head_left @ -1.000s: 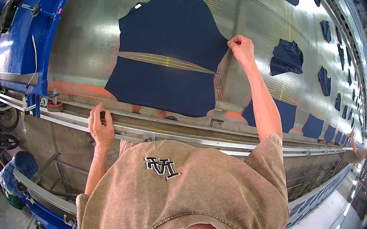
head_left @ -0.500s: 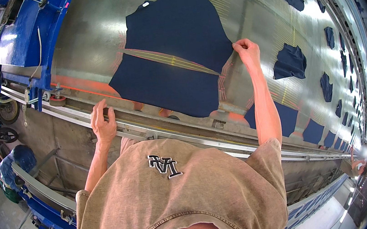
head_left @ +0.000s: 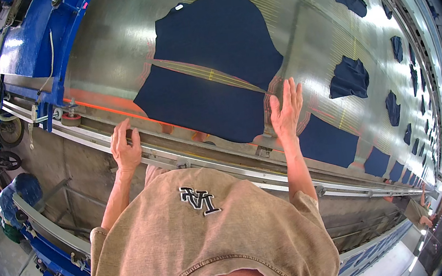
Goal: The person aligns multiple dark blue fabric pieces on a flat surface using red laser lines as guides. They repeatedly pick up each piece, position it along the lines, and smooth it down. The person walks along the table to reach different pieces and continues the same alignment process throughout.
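Note:
Two dark navy fabric pieces lie flat on the shiny work table [head_left: 110,46] in front of me. The far fabric piece [head_left: 214,37] has a rounded top edge and a small white tag [head_left: 179,7] at its upper left. Below it, across a narrow slanting gap, is the near fabric piece [head_left: 203,104]. My right hand [head_left: 288,110] is open, its fingers stretched out, just beyond the right edge of these pieces. By the table's near edge, left of the near piece, my left hand [head_left: 126,147] is loosely bent with thumb and fingers apart, holding nothing.
A blue machine frame [head_left: 28,51] stands at the left end. Metal rails [head_left: 236,172] run along the near side. More navy pieces lie rightward, one flat [head_left: 326,135], one crumpled [head_left: 349,77], others smaller. Another person [head_left: 415,211] is far right.
My right hand has let go of the far piece's right corner, moved down and left, and opened from a pinch. The left hand has hardly moved. The fabric lies about as before.

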{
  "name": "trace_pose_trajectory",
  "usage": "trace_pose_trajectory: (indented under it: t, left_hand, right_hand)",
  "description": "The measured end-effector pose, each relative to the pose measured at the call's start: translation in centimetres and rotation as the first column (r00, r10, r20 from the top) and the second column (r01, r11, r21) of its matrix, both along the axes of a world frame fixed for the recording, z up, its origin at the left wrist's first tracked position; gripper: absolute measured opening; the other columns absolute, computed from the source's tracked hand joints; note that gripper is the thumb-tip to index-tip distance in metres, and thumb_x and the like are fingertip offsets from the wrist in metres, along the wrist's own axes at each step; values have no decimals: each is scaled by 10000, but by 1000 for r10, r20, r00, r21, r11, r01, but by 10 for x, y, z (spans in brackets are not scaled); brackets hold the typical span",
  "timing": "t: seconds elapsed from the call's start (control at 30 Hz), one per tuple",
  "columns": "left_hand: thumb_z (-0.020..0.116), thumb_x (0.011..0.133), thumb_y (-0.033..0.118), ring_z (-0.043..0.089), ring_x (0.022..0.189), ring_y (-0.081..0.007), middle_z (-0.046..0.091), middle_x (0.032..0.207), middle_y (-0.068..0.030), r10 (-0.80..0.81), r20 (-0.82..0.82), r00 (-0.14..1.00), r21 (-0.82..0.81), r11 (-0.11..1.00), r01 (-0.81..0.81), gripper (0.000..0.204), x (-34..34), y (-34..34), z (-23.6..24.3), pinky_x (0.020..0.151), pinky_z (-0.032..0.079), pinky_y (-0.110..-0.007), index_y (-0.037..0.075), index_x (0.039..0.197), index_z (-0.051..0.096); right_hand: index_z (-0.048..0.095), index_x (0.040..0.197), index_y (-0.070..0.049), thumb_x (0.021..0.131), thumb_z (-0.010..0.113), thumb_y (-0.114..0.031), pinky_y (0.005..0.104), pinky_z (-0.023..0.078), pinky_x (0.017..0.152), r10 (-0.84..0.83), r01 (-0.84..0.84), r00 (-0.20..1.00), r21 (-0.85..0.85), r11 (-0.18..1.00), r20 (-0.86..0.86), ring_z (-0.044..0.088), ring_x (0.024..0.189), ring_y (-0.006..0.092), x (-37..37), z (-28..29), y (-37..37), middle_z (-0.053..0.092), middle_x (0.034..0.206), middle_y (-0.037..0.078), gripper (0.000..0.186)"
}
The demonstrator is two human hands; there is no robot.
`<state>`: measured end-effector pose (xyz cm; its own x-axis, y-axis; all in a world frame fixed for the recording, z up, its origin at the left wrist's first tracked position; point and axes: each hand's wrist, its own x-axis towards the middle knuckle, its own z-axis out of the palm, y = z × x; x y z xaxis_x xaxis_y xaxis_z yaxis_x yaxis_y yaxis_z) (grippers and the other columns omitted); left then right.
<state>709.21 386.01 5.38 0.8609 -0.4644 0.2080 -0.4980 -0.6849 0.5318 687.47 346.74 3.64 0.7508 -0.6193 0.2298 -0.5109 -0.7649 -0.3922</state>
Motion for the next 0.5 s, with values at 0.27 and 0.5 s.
trace_pose_trajectory:
  t: [0.27, 0.5]
  left_hand:
    - [672, 853, 73, 651, 975, -340, 673, 1084, -159, 11, -8, 1000, -20, 1000, -12, 339, 0, 2, 2, 858, 506, -420, 31, 1189, 641]
    - [678, 857, 85, 651, 1005, -352, 676, 1110, -165, 7, -13, 1000, -45, 999, -8, 346, 1, 5, 4, 881, 507, -414, 34, 1197, 637]
  right_hand:
    - [320, 1539, 19, 1045, 448, -434, 560, 95, 1225, -226, 230, 950, -10, 973, -216, 151, 1524, 415, -19, -15, 39, 254, 1626, 213, 682]
    - [337, 1537, 3, 1061, 399, -439, 541, 101, 1231, -252, 252, 948, -29, 967, -195, 163, 1532, 363, -19, -24, 40, 246, 1640, 173, 652]
